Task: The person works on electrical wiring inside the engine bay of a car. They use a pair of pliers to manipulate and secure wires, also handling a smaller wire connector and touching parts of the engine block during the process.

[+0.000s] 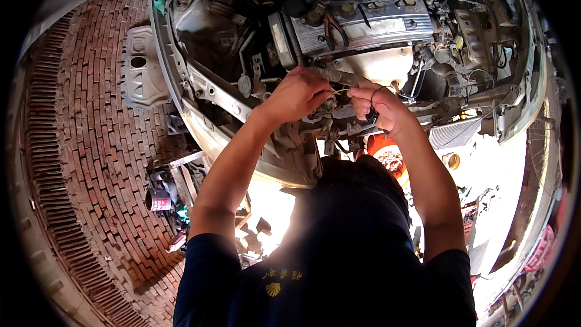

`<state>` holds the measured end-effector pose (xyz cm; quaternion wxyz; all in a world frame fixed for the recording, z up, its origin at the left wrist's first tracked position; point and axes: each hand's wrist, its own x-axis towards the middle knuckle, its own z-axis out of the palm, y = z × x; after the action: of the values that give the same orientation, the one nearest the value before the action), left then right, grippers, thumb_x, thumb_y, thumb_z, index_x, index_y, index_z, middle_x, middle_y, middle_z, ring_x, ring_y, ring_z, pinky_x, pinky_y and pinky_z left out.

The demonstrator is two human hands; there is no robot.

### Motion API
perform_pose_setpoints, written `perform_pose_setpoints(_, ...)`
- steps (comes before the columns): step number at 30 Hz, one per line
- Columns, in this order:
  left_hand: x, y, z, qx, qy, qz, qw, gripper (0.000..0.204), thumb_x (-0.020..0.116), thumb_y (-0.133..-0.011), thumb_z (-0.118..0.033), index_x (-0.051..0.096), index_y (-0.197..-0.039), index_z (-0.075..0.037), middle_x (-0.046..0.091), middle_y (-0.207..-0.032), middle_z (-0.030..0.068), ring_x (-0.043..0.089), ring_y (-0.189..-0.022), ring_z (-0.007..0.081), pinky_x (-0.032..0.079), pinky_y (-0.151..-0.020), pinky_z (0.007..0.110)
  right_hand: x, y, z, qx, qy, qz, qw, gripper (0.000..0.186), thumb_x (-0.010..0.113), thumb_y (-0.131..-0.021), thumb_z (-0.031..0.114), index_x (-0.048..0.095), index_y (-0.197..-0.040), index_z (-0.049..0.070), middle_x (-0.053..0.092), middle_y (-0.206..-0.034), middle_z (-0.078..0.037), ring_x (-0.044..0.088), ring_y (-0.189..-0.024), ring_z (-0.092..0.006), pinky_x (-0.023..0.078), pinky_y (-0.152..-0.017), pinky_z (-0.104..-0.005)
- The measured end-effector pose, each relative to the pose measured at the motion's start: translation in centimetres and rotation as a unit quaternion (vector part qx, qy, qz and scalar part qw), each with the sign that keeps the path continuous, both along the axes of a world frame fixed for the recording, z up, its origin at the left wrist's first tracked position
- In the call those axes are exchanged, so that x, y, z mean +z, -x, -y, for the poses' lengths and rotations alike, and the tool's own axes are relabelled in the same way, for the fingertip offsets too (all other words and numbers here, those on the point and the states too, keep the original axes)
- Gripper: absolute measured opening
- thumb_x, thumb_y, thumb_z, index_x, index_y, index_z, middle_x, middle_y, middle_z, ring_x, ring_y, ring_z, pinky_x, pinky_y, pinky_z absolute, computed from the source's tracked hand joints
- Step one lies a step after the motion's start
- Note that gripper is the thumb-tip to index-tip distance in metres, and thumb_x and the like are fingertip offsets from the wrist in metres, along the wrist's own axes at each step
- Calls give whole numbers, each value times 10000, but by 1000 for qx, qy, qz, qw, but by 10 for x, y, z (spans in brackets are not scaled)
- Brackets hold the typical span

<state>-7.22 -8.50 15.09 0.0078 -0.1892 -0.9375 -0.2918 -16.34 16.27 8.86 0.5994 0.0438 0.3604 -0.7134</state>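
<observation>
Over the front of an open engine bay, my left hand is closed, its fingertips pinching one end of a thin yellow wire. My right hand is closed as well, its thumb and fingers at the wire's other end. A dark cable loops over the right hand, and a small black connector hangs at its palm. Behind the hands lies the silver engine cover, with red-and-black pliers resting on it. A ribbed hose runs just beyond my fingers.
A metal shield plate lies on the brick floor at left. Below the right forearm stands an orange-red container with small parts in it. A can and assorted tools sit at lower left. The car's front frame edges the bay.
</observation>
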Motion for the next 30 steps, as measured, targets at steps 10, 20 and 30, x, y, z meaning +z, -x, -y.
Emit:
perform_pose_setpoints(10, 2, 6, 5, 1, -67, 72, 995, 134, 775, -888, -175, 716, -927, -61, 700, -877, 93, 660, -890, 311, 457, -886, 412, 3, 9, 9, -8, 27, 9, 1000, 117, 644, -1024, 135, 648, -967, 32, 467, -644, 41, 458, -587, -107, 386, -576, -287)
perform_pose_setpoints(20, -6, 10, 8, 20, -84, 81, 993, 154, 792, -881, -176, 714, -894, -44, 712, -820, 109, 682, -820, 332, 500, -791, 426, 6, 14, 16, 7, 41, 18, 999, 136, 633, -1038, 168, 643, -977, 48, 452, -633, 63, 433, -584, -92, 368, -575, -276)
perform_pose_setpoints(30, 49, -28, -25, 192, -71, -178, 962, 467, 813, -851, -326, 707, -1144, 22, 724, -1118, 201, 690, -984, 368, 528, -874, 446, 0, -3, 8, -39, 81, 111, 990, 158, 622, -1050, 210, 613, -963, 79, 398, -606, 76, 410, -581, -87, 360, -585, -275)
